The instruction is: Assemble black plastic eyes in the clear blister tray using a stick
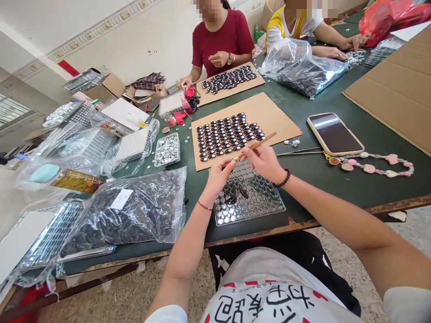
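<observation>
My right hand [264, 160] is closed round a thin brown stick [266, 139], whose tip points down and left. Just left of it, my left hand [220, 172] pinches something small and pale at the stick's tip, too small to name. Below both hands lies a clear plastic tray [251, 206] with round hollows, some holding silvery discs. A few black pieces [231, 200] rest on the tray. Beyond the hands, rows of black pieces with shiny tops [225, 134] cover the left part of a cardboard sheet [269, 112].
Left are a bag of black pieces [134, 211], a tub of silvery bits [167, 149] and a jar [67, 177]. A phone [336, 134] with a beaded strap and metal tweezers [299, 152] lie right. Two people sit across the table [380, 179], near a clear bag [303, 67].
</observation>
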`<action>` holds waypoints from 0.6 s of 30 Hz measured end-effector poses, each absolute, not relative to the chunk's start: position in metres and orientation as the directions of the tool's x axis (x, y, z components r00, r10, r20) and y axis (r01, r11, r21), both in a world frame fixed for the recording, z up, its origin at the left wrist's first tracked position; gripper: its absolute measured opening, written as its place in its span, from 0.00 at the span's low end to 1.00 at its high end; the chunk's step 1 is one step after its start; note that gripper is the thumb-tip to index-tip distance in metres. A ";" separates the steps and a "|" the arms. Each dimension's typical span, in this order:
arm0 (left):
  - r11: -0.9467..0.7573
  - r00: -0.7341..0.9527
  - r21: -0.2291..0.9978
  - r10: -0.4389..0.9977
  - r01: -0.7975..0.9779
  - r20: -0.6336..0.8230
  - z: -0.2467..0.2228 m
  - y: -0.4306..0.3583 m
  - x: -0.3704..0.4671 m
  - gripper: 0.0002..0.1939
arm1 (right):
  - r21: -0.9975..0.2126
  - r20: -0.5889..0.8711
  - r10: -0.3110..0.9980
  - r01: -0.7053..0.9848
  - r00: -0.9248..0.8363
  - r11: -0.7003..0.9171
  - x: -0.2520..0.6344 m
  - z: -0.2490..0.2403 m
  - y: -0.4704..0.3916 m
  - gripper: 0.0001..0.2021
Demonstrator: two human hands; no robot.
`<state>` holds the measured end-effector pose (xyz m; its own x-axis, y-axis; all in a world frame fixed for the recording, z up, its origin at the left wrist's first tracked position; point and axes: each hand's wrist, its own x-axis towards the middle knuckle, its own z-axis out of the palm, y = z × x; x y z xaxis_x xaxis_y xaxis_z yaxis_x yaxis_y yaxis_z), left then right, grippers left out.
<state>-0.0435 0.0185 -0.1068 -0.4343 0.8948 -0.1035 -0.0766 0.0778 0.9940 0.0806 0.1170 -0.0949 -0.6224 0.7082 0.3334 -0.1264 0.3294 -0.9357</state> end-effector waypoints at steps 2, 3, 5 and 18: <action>0.021 -0.500 0.995 0.863 -0.100 -0.068 -0.100 0.017 -0.059 0.10 | -0.956 0.294 0.759 -0.182 -0.581 0.231 0.081 -0.093 0.122 0.16; -0.040 -0.565 0.988 0.824 -0.147 -0.050 -0.096 0.015 -0.070 0.09 | -0.960 0.276 0.785 -0.204 -0.555 0.194 0.082 -0.092 0.125 0.17; -0.201 -0.697 0.927 0.712 -0.316 -0.084 -0.088 0.010 -0.094 0.09 | -0.960 0.255 0.817 -0.234 -0.517 0.152 0.083 -0.090 0.130 0.17; 0.153 -0.514 0.987 0.844 -0.047 -0.155 -0.108 0.017 -0.054 0.14 | -0.941 0.319 0.794 -0.271 -0.518 0.201 0.079 -0.099 0.128 0.16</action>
<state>-0.0536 0.0170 -0.1076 -0.5137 0.8437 -0.1555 -0.0473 0.1531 0.9871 0.0790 0.1281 -0.0994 -0.5175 0.7942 0.3185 -0.2711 0.2009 -0.9414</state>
